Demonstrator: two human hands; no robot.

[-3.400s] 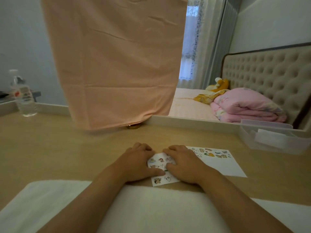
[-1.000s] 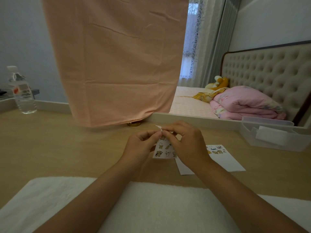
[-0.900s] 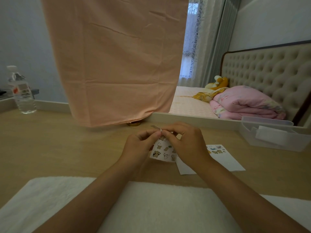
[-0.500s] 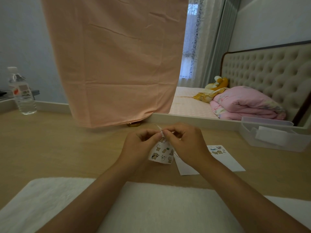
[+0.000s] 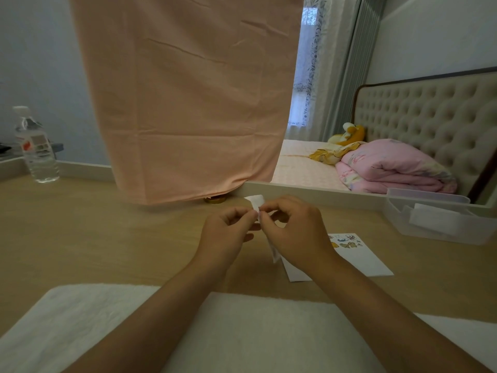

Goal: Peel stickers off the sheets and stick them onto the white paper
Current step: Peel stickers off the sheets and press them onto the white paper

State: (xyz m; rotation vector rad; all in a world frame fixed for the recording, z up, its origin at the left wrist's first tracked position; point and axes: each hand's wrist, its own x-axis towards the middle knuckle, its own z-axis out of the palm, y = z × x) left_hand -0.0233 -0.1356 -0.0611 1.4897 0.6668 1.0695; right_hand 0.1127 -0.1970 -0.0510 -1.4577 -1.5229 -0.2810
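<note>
Both hands are raised just above the wooden desk (image 5: pixel 94 238). My left hand (image 5: pixel 226 232) and my right hand (image 5: pixel 295 232) pinch the small sticker sheet (image 5: pixel 256 201) between thumbs and forefingers. The sheet is bent over; its white back sticks up above my fingertips and its lower edge hangs down beside my right palm. Its printed side is turned away and mostly hidden. The white paper (image 5: pixel 357 262) lies flat on the desk under and right of my right hand, with several animal stickers (image 5: pixel 345 240) along its far edge.
A clear plastic tray (image 5: pixel 441 224) stands at the right. A water bottle (image 5: pixel 35 146) stands at the far left. A peach cloth (image 5: pixel 188 103) hangs to the desk behind my hands, a gold lid (image 5: pixel 215 199) under it. A white towel (image 5: pixel 188 332) covers the near edge.
The sticker sheet went from lying flat under my hands to being lifted off the desk. In the last half second it folded over, so its printed face no longer shows.
</note>
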